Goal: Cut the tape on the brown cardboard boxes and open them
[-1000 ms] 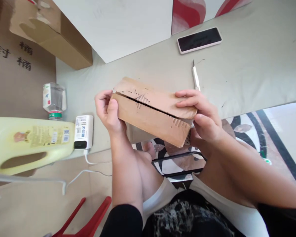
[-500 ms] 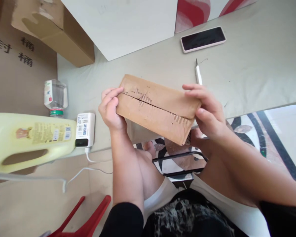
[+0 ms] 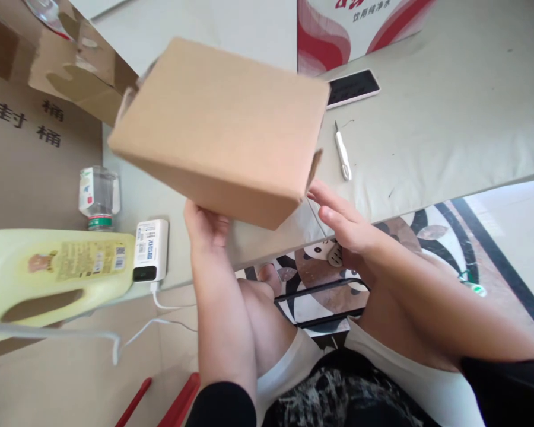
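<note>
Since the earlier frames, the cardboard box [image 3: 220, 127] has been turned and raised: its slit face no longer shows, and a plain broad face tilts toward the camera, above the table [image 3: 449, 118]. The left hand [image 3: 204, 228] supports the box from beneath, its fingers hidden behind the cardboard, so their grip cannot be told. The right hand [image 3: 345, 225], fingers extended and loosely open, lies at the box's lower right corner. A craft knife [image 3: 342, 153] and a phone [image 3: 351, 88] lie beyond; a power bank [image 3: 150, 249] sits left.
</note>
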Available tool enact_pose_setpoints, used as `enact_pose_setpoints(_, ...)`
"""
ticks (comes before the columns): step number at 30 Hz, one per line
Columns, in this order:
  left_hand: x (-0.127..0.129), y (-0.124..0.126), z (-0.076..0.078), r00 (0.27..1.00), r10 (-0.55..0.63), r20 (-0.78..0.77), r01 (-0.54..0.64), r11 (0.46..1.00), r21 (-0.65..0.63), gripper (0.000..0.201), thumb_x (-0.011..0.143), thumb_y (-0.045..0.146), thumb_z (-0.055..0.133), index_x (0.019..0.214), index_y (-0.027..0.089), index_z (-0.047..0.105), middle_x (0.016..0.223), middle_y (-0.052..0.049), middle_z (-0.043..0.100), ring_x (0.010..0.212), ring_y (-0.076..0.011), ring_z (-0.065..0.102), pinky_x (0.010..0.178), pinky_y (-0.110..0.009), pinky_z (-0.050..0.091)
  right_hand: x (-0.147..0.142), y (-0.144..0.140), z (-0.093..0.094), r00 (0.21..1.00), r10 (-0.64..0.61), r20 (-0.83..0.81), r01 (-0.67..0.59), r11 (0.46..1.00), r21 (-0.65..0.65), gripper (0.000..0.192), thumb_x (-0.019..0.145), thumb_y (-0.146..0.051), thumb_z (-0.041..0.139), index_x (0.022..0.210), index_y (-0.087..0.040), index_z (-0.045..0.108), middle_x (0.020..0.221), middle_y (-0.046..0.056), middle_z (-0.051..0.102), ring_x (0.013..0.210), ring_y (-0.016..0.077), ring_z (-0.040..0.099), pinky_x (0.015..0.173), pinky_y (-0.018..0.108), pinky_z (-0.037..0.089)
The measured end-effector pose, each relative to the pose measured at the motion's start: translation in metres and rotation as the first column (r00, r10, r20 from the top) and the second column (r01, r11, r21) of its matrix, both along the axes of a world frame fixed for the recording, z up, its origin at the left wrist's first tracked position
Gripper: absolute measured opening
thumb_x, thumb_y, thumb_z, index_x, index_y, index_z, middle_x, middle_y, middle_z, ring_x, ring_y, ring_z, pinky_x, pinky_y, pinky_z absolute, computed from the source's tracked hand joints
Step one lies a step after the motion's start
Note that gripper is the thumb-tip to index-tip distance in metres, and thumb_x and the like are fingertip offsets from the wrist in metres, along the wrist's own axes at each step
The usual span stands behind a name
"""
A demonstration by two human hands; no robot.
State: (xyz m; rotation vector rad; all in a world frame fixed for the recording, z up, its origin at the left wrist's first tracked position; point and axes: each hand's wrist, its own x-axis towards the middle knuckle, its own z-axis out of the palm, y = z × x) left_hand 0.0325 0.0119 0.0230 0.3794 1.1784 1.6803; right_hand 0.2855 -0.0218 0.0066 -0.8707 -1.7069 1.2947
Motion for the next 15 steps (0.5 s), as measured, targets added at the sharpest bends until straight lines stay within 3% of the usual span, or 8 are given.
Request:
enact_pose_setpoints(2, 0.008, -0.001, 0.001, 0.990, -0.138, 0.036, 0.139, 0.989, -0.056, 0.026, 0.093, 0.038, 0.054, 0.088, 0.017, 0.068, 0.087, -0.007, 0.073, 0.076, -0.0175, 0.069, 0.063, -0.028, 0.054, 0.003, -0.002, 0.004, 0.999, -0.018, 0.046, 0.016, 0.999, 0.048, 0.070, 0.093, -0.073, 0.044, 0.154, -0.039, 0.040, 0.172, -0.003, 0.018, 0.161, 0.0259, 0.014, 0.128, 0.055, 0.027)
enact_pose_setpoints(4, 0.012, -0.003, -0.001, 0.969, -0.230, 0.087, 0.237, 0.969, -0.075, 0.044, 0.094, 0.056, 0.051, 0.091, 0.016, 0.069, 0.080, -0.009, 0.071, 0.071, -0.0198, 0.069, 0.059, -0.028, 0.053, 0.006, -0.002, 0.007, 0.995, -0.072, 0.074, 0.065, 0.993, 0.094, 0.070, 0.093, -0.074, 0.042, 0.155, -0.043, 0.037, 0.173, -0.005, 0.016, 0.161, 0.0266, 0.016, 0.127, 0.055, 0.029)
enact_pose_setpoints(8, 0.014, -0.004, -0.011, 0.910, -0.403, 0.102, 0.411, 0.907, -0.086, 0.077, 0.086, 0.083, 0.040, 0.103, 0.014, 0.070, 0.081, -0.015, 0.071, 0.090, -0.0305, 0.074, 0.071, -0.034, 0.058, 0.010, 0.000, 0.010, 0.978, -0.164, 0.132, 0.129, 0.962, 0.241, 0.064, 0.098, -0.067, 0.038, 0.156, -0.041, 0.035, 0.170, -0.004, 0.028, 0.160, 0.0262, 0.018, 0.131, 0.055, 0.019)
enact_pose_setpoints(12, 0.019, -0.007, -0.019, 0.831, -0.546, -0.105, 0.527, 0.833, -0.167, 0.078, 0.091, 0.079, 0.032, 0.134, 0.021, 0.060, 0.120, -0.014, 0.072, 0.112, -0.0292, 0.069, 0.085, -0.036, 0.057, 0.011, 0.004, 0.008, 0.965, -0.189, 0.181, 0.084, 0.880, 0.468, 0.064, 0.098, -0.058, 0.043, 0.157, -0.032, 0.038, 0.166, 0.002, 0.037, 0.159, 0.0299, 0.021, 0.131, 0.060, 0.009)
enact_pose_setpoints(15, 0.022, -0.010, -0.021, 0.756, -0.615, -0.222, 0.540, 0.779, -0.319, 0.074, 0.095, 0.074, 0.028, 0.138, 0.020, 0.056, 0.119, -0.013, 0.073, 0.087, -0.0234, 0.072, 0.066, -0.031, 0.054, 0.012, 0.004, 0.007, 0.961, -0.222, 0.164, 0.092, 0.817, 0.570, 0.060, 0.096, -0.053, 0.049, 0.152, -0.032, 0.046, 0.165, 0.004, 0.038, 0.156, 0.0321, 0.029, 0.129, 0.061, 0.019)
